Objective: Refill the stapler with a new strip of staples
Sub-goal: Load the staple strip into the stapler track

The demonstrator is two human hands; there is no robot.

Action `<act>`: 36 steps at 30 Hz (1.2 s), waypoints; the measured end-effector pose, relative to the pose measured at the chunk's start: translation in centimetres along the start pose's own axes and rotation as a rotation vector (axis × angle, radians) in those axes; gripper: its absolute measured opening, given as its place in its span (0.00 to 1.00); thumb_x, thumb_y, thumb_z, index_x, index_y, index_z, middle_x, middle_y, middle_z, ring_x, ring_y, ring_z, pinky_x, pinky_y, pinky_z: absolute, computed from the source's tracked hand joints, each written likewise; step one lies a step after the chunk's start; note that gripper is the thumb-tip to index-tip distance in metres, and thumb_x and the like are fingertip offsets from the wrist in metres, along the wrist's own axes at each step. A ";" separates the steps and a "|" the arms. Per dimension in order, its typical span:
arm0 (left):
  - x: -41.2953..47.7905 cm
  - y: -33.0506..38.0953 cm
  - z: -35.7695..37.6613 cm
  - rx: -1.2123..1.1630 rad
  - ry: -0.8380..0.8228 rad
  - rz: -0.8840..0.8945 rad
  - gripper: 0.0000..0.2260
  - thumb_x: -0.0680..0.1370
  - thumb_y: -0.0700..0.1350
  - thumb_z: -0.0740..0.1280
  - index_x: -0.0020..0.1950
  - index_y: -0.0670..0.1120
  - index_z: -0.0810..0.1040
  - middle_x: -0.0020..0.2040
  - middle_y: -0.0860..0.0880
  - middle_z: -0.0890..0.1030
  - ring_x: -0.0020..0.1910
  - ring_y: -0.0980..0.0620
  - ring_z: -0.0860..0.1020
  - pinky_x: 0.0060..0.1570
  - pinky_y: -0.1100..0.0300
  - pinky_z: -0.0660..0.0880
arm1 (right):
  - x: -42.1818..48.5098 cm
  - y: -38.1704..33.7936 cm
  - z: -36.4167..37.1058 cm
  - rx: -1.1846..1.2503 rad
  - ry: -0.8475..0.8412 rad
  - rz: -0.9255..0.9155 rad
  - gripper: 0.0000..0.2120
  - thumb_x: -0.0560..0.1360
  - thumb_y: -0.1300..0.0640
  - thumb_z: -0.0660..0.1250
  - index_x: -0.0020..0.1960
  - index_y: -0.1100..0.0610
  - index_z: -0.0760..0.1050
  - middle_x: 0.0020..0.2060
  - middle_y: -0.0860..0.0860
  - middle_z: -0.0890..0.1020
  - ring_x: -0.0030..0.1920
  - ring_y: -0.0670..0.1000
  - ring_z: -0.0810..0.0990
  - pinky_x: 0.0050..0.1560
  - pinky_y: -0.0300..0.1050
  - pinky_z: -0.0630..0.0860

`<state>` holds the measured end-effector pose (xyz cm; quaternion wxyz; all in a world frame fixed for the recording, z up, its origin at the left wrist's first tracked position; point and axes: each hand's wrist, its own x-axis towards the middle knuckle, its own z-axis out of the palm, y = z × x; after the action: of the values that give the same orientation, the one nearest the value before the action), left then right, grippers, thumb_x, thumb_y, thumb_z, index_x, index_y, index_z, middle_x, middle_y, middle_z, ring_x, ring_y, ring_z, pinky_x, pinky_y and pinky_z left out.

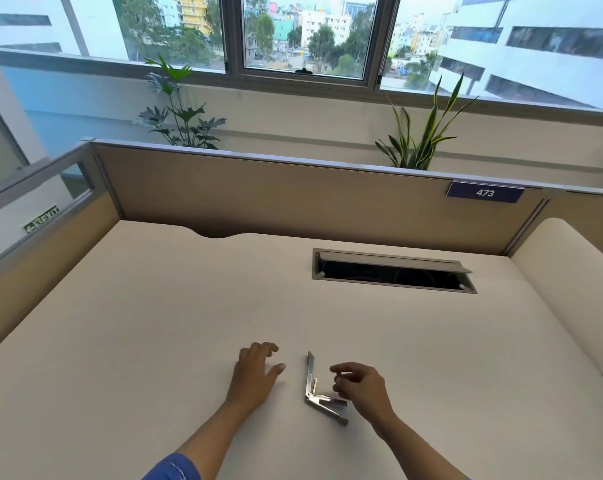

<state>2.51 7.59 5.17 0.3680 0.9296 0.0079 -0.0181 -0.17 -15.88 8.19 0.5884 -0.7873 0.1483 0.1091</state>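
Observation:
A small metal stapler (pixel 314 393) lies swung wide open on the cream desk (pixel 154 323), one arm pointing away from me, the other toward the lower right. My left hand (pixel 256 372) rests flat on the desk to its left, fingers spread, holding nothing. My right hand (pixel 360 384) hovers just right of the stapler's hinge with fingers loosely curled; thumb and forefinger are pinched close together, and I cannot tell whether a staple strip is between them. No separate staple strip is visible on the desk.
An open cable hatch (pixel 393 271) is sunk into the desk at the back right. Beige partition panels (pixel 275 195) wall in the back and left sides. A second desk's rounded edge (pixel 570 271) lies to the right. Potted plants stand behind the partition.

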 end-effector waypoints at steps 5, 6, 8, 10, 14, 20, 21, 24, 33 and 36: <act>-0.6 4.2 4.3 -0.028 -0.137 -0.208 0.18 0.74 0.58 0.68 0.54 0.46 0.73 0.51 0.49 0.77 0.51 0.49 0.77 0.47 0.58 0.72 | -0.1 0.2 -0.2 0.075 0.041 -0.026 0.13 0.74 0.66 0.68 0.52 0.51 0.83 0.36 0.56 0.87 0.38 0.52 0.86 0.45 0.45 0.84; -0.7 4.8 5.0 0.014 -0.175 -0.239 0.20 0.74 0.60 0.67 0.55 0.45 0.73 0.52 0.47 0.78 0.52 0.47 0.78 0.49 0.57 0.72 | -0.2 0.3 -0.4 0.078 0.045 -0.035 0.12 0.74 0.65 0.68 0.52 0.50 0.82 0.36 0.56 0.87 0.38 0.53 0.87 0.46 0.46 0.84; -0.7 5.4 6.1 0.082 -0.221 -0.274 0.22 0.73 0.60 0.67 0.57 0.44 0.73 0.55 0.45 0.79 0.56 0.45 0.78 0.52 0.55 0.73 | -0.4 0.3 -0.7 0.094 0.047 -0.039 0.11 0.74 0.64 0.69 0.52 0.51 0.81 0.36 0.56 0.87 0.38 0.52 0.87 0.46 0.46 0.84; -0.5 5.6 6.6 0.116 -0.226 -0.290 0.20 0.74 0.57 0.67 0.58 0.43 0.72 0.57 0.44 0.79 0.57 0.44 0.78 0.52 0.56 0.73 | -0.4 0.3 -1.0 0.108 0.047 -0.031 0.09 0.74 0.64 0.69 0.50 0.53 0.82 0.36 0.55 0.86 0.38 0.52 0.87 0.45 0.44 0.84; -0.2 5.7 6.8 0.200 -0.213 -0.276 0.12 0.77 0.47 0.62 0.57 0.42 0.73 0.57 0.44 0.80 0.56 0.44 0.78 0.49 0.57 0.74 | -0.4 0.3 -1.9 0.127 0.039 -0.024 0.07 0.74 0.65 0.69 0.48 0.56 0.83 0.35 0.55 0.86 0.38 0.52 0.87 0.44 0.42 0.83; -0.4 5.8 6.2 0.213 -0.181 -0.190 0.08 0.78 0.45 0.60 0.53 0.42 0.73 0.53 0.45 0.81 0.53 0.44 0.78 0.49 0.53 0.74 | -0.6 -0.1 -2.3 0.120 0.030 -0.038 0.05 0.74 0.62 0.70 0.47 0.55 0.83 0.38 0.57 0.86 0.39 0.52 0.87 0.41 0.41 0.82; -0.4 5.8 6.0 0.200 -0.171 -0.172 0.08 0.79 0.46 0.60 0.53 0.43 0.73 0.52 0.45 0.81 0.52 0.44 0.78 0.49 0.53 0.74 | -0.7 -0.2 -2.4 0.110 0.025 -0.044 0.05 0.74 0.62 0.70 0.47 0.54 0.83 0.38 0.56 0.86 0.39 0.51 0.86 0.40 0.41 0.82; -0.7 6.1 5.4 0.122 -0.141 -0.121 0.08 0.81 0.49 0.59 0.50 0.44 0.71 0.49 0.44 0.81 0.49 0.45 0.79 0.46 0.52 0.74 | -0.8 -0.5 -2.5 0.087 0.021 -0.059 0.05 0.74 0.61 0.71 0.47 0.52 0.83 0.37 0.53 0.86 0.37 0.47 0.85 0.38 0.39 0.80; -1.5 10.6 1.9 -0.535 -0.156 -0.074 0.05 0.83 0.53 0.54 0.53 0.52 0.63 0.42 0.45 0.79 0.39 0.48 0.84 0.40 0.53 0.83 | -1.3 -3.7 -2.8 0.170 0.021 -0.142 0.06 0.74 0.63 0.72 0.46 0.53 0.84 0.38 0.53 0.87 0.38 0.47 0.84 0.39 0.37 0.80; -1.8 12.8 0.4 -0.698 -0.179 -0.049 0.06 0.83 0.54 0.52 0.52 0.53 0.62 0.40 0.44 0.74 0.35 0.46 0.82 0.40 0.51 0.83 | -1.9 -5.7 -3.3 0.208 0.008 -0.213 0.05 0.74 0.62 0.72 0.48 0.54 0.84 0.39 0.54 0.87 0.41 0.49 0.85 0.42 0.39 0.81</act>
<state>1.02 -2.02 13.65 0.6620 0.7421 0.0038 -0.1044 0.13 -17.32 14.82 0.6745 -0.7337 0.0769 0.0271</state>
